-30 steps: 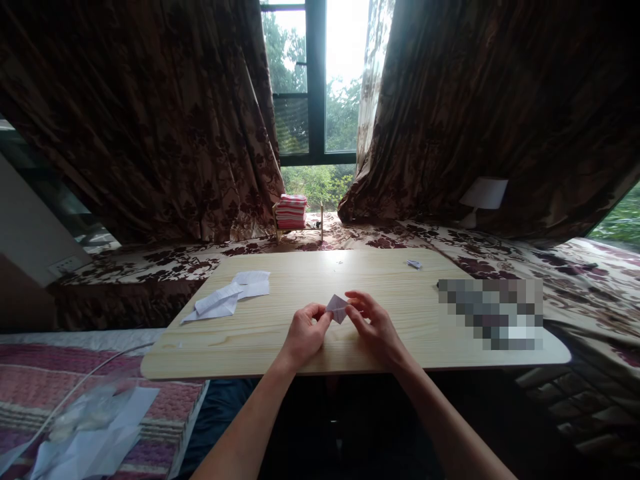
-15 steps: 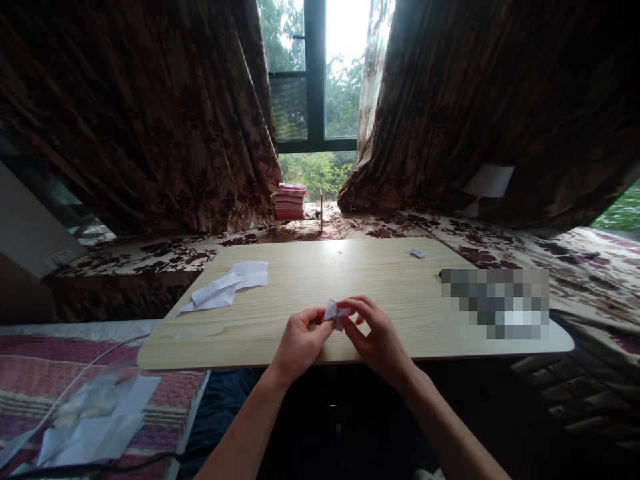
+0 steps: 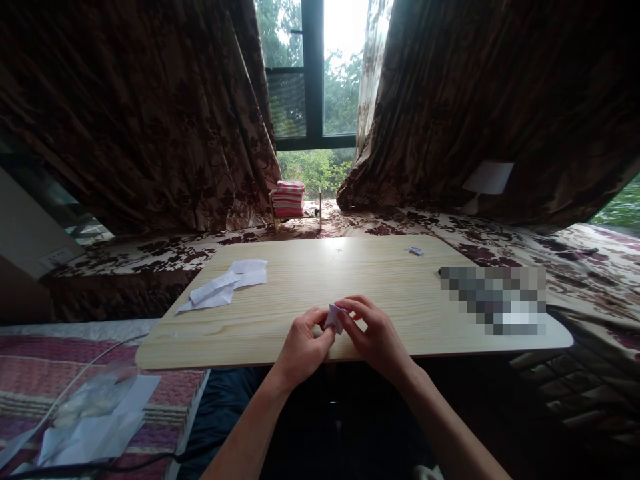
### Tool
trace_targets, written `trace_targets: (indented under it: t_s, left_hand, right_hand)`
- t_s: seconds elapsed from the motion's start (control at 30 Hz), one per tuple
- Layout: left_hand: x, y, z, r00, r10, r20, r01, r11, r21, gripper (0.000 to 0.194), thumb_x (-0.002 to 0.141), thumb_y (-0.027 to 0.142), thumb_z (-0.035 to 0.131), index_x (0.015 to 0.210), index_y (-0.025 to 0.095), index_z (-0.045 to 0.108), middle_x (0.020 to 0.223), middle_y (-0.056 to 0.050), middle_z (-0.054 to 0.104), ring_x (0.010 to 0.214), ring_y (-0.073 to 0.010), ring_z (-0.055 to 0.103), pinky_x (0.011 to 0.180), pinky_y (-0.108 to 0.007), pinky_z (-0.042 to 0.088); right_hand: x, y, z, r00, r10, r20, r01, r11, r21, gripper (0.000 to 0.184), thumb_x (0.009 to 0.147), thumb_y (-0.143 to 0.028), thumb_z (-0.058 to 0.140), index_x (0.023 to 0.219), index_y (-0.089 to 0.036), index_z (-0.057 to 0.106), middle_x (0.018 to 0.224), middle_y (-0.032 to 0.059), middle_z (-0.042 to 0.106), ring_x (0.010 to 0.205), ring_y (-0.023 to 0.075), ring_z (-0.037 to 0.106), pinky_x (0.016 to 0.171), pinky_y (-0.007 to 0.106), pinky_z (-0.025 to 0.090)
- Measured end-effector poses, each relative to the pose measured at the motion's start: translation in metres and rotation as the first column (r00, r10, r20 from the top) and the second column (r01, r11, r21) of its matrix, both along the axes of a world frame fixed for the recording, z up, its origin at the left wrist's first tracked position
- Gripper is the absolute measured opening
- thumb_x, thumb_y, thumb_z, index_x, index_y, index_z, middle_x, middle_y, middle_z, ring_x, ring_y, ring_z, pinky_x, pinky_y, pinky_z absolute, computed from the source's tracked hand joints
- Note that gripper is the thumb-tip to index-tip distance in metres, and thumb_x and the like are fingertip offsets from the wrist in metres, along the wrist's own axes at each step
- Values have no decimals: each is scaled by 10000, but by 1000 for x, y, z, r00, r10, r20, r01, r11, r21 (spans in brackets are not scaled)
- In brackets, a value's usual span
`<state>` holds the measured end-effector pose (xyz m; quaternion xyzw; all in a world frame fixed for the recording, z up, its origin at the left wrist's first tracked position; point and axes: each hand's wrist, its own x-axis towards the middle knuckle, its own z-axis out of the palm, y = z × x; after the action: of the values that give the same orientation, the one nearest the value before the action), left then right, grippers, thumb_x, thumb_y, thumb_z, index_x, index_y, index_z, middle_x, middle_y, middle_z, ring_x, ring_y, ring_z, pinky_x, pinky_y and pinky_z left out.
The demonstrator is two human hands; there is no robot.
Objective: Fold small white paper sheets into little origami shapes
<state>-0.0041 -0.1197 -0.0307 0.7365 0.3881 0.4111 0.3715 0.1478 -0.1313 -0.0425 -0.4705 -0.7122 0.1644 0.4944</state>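
Observation:
Between my two hands, just above the near edge of the wooden table (image 3: 300, 280), is a small piece of folded white paper (image 3: 334, 319). My left hand (image 3: 306, 340) pinches its left side with thumb and fingers. On the other side, my right hand (image 3: 374, 332) grips the paper's upper right part between thumb and fingertips. The fingers partly cover the paper, so its full shape is hidden. Loose white paper sheets (image 3: 215, 293) lie at the table's left. A small folded paper piece (image 3: 415, 251) rests near the far right corner.
A blurred-out patch (image 3: 493, 300) covers something on the table's right. Behind the table, striped folded cloths (image 3: 289, 199) sit on a small rack, and a white lamp (image 3: 490, 178) stands to the right. More paper and a plastic bag (image 3: 95, 403) lie on the bed at left.
The paper in my hands has turned and its points look more closed together. My right fingers have shifted over its top. The view has moved slightly.

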Motion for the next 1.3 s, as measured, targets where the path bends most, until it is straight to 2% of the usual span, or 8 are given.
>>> trace_targets:
  t_s: [0.23, 0.63, 1.1, 1.3]
  left_hand:
    - [-1, 0, 1, 1000, 21, -2, -21, 999, -30, 226, 773, 128, 518, 909, 152, 698, 816, -29, 651, 814, -162, 581, 785, -243, 420]
    - [0, 2, -7, 978, 154, 140, -133, 980, -150, 327, 777, 215, 562, 1092, 157, 626, 860, -36, 643, 808, -149, 572, 782, -255, 440]
    - [3, 3, -10, 955, 194, 225, -164, 976, -145, 269, 787, 223, 579, 1036, 163, 664, 895, -46, 668, 831, -151, 595, 778, -250, 467]
    - [5, 1, -8, 965, 213, 153, -209, 977, -41, 249, 804, 173, 553, 1026, 169, 667, 948, -52, 678, 837, -147, 596, 801, -257, 458]
  right_hand:
    - [1, 4, 1, 996, -30, -88, 29, 999, -16, 173, 868, -194, 483, 808, -186, 645, 811, 30, 628, 726, 140, 573, 651, 255, 451]
    - [1, 3, 0, 950, -54, -309, -13, 978, -210, 263, 842, -347, 517, 846, -156, 697, 745, 47, 665, 691, 168, 597, 617, 266, 475]
    - [2, 4, -2, 912, -74, -403, -48, 957, -285, 282, 794, -403, 562, 809, -155, 696, 682, 37, 674, 608, 160, 604, 584, 278, 500]
    - [3, 5, -4, 908, -91, -409, -38, 954, -297, 314, 788, -429, 559, 816, -144, 687, 660, 41, 666, 603, 163, 604, 557, 274, 498]
